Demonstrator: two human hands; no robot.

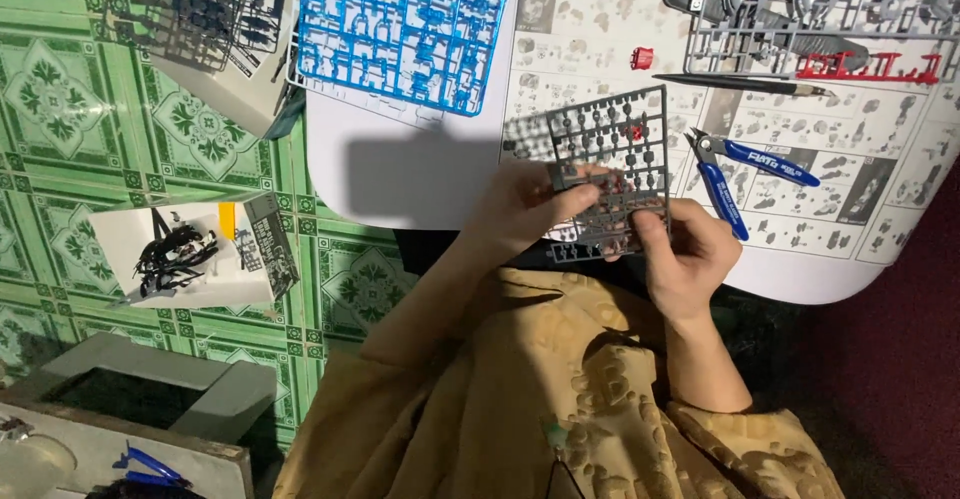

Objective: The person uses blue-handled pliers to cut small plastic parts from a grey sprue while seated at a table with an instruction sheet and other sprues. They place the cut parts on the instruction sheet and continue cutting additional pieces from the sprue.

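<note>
**Ana:** Head camera first: what do the hands have?

**Ben:** Both grip one grey parts frame (615, 174), a flat plastic grid of small model pieces. The left hand (525, 209) is clenched on its left edge, thumb across the front. The right hand (685, 254) pinches its lower right corner, fingertips (650, 227) pressed on the grid.

**Ana:** Where is that frame against the white table (400, 174)?

**Ben:** Held over the table's near edge, tilted slightly, above the printed instruction sheet (800, 174) that covers the table's right half. A tiny red bit shows within the grid.

**Ana:** What lies around it?

**Ben:** Just right of the frame, on the sheet, blue-handled nippers (745, 169). Farther back from the frame, a thin dark craft knife (745, 84). Behind that, at the table's far right, a light grey parts frame (810, 9) with a red frame (870, 66) at its lower edge. A small red piece (641, 57) sits alone beyond the held frame.

**Ana:** And to the left?

**Ben:** A blue parts frame (405, 24) at the table's far left, partly overhanging. Off the table, over the green patterned floor tiles (60, 119), a dark frame (190, 9) rests on a box, and a white box lid (185, 254) holds black scraps.
</note>
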